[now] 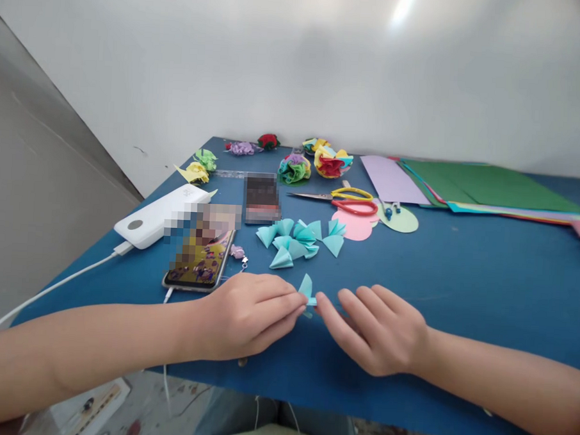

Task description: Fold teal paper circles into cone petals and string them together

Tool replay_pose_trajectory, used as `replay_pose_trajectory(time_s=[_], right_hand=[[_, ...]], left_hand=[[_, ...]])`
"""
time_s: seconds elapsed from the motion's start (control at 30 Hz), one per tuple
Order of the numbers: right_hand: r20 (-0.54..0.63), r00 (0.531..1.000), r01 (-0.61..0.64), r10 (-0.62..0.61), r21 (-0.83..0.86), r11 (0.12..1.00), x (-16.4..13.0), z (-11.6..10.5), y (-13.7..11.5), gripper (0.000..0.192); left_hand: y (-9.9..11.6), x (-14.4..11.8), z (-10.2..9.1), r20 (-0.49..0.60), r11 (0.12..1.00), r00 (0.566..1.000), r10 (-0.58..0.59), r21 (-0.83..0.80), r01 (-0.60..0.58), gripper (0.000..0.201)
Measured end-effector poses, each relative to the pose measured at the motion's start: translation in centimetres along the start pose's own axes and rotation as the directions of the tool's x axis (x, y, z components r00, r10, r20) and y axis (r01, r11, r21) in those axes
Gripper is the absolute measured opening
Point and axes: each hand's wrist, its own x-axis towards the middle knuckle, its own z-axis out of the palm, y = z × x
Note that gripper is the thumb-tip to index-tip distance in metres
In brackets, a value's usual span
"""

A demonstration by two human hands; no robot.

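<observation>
Near the front edge of the blue bench (460, 276), between the two hands, sits a small teal folded paper piece (307, 287). It looks light, thin and easily crushed, so it is best held lightly by its folded edges or its pointed base. The left hand (247, 315) pinches its lower tip, fingers closed on the paper with the thumb and forefinger pressed together. The right hand (376, 330) lies just right of it, fingers loosely extended and slightly spread, fingertips touching or nearly touching the piece; it clasps nothing.

Just beyond, a cluster of similar teal folded cones (298, 240) lies on the bench. To the left are a phone (199, 258) and a white power bank (158, 221) with its cable. Farther off lie scissors (348, 201) with yellow and red handles, pink paper circles (354, 227), finished paper flowers (316, 161), and at far right a stack of coloured paper sheets (478, 187).
</observation>
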Motion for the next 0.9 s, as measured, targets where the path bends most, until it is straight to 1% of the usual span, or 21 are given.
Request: replay_pose_trajectory(time_s=[0.07, 0.17, 0.27, 0.37, 0.43, 0.53, 0.73, 0.9], right_hand=[[-0.009, 1.0, 0.03, -0.03, 0.013, 0.999, 0.03, -0.26, 0.05, 0.022], [-0.009, 0.999, 0.043, -0.043, 0.028, 0.999, 0.05, -0.45, 0.07, 0.028], [-0.009, 0.998, 0.058, -0.058, 0.003, 0.998, -0.04, -0.45, 0.01, 0.032], [-0.046, 0.992, 0.113, -0.115, -0.046, 0.993, -0.26, -0.49, -0.06, 0.034], [-0.038, 0.99, 0.134, -0.135, -0.041, 0.99, -0.46, -0.59, -0.11, 0.034], [-0.009, 0.994, 0.109, -0.109, 0.011, 0.994, -0.65, -0.76, -0.19, 0.038], [-0.034, 0.994, 0.101, -0.1, 0.023, 0.995, -0.67, -0.67, -0.33, 0.038], [-0.057, 0.996, 0.066, -0.064, 0.035, 0.997, -0.73, -0.59, -0.4, 0.033]], left_hand=[[0.01, -0.05, 0.01, -0.008, 1.0, 1.0, -0.008, 0.009, 0.008, 0.019], [0.0, 0.03, -0.03, -0.016, 1.0, 1.0, -0.016, 0.022, 0.017, 0.018], [0.0, 0.19, -0.12, -0.027, 0.999, 1.0, -0.01, 0.031, 0.011, 0.016], [0.05, 0.3, -0.2, -0.041, 1.0, 0.999, -0.006, 0.016, 0.007, 0.016], [0.09, 0.33, -0.22, -0.039, 1.0, 0.999, -0.014, 0.001, 0.014, 0.016], [0.15, 0.38, -0.27, -0.026, 1.0, 1.0, -0.014, -0.02, 0.013, 0.015], [0.12, 0.41, -0.33, -0.021, 1.0, 1.0, 0.002, -0.015, -0.002, 0.017], [0.05, 0.35, -0.2, -0.047, 0.999, 0.999, 0.016, -0.032, -0.018, 0.017]])
